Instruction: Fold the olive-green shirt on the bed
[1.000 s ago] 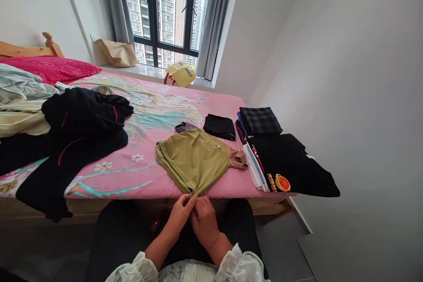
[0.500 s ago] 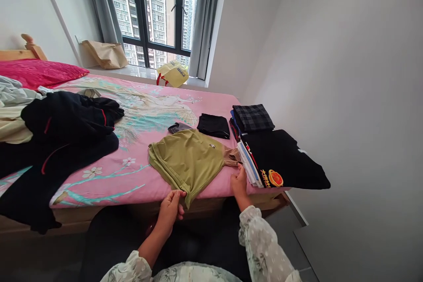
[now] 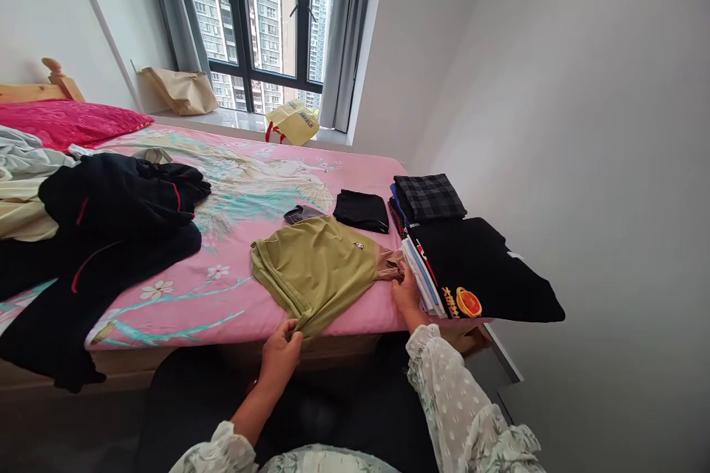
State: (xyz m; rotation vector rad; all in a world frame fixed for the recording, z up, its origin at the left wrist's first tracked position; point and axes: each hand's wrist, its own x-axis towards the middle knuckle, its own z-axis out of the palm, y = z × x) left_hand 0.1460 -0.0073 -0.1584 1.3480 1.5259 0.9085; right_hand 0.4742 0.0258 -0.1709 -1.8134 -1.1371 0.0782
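Observation:
An olive-green garment [image 3: 319, 262], which looks like shorts doubled over, lies on the pink bed sheet [image 3: 211, 310] near the bed's front edge. It has a small panda patch, layered hems on the left and a gathered brownish end [image 3: 388, 263] on the right. My left hand [image 3: 282, 355] pinches the near hem corner between thumb and fingers. Closed at the brownish end is my right hand [image 3: 407, 292], its fingertips partly hidden by the cloth. Just right of that hand stands a stack of folded white clothes [image 3: 421, 277], beside a black T-shirt [image 3: 488, 266] with an orange-slice print.
Behind the shorts are a folded black garment [image 3: 362, 211] and a small grey cloth [image 3: 302, 214]. A checked folded garment [image 3: 431, 196] tops another pile. Rumpled dark clothes [image 3: 119, 199] lie left. A yellow bag [image 3: 293, 122] and paper bag [image 3: 183, 91] are by the window.
The near hem corner, which hung over the bed edge, now lies flatter, with my left hand slightly lower and left. My right hand has shifted a little forward at the brownish end.

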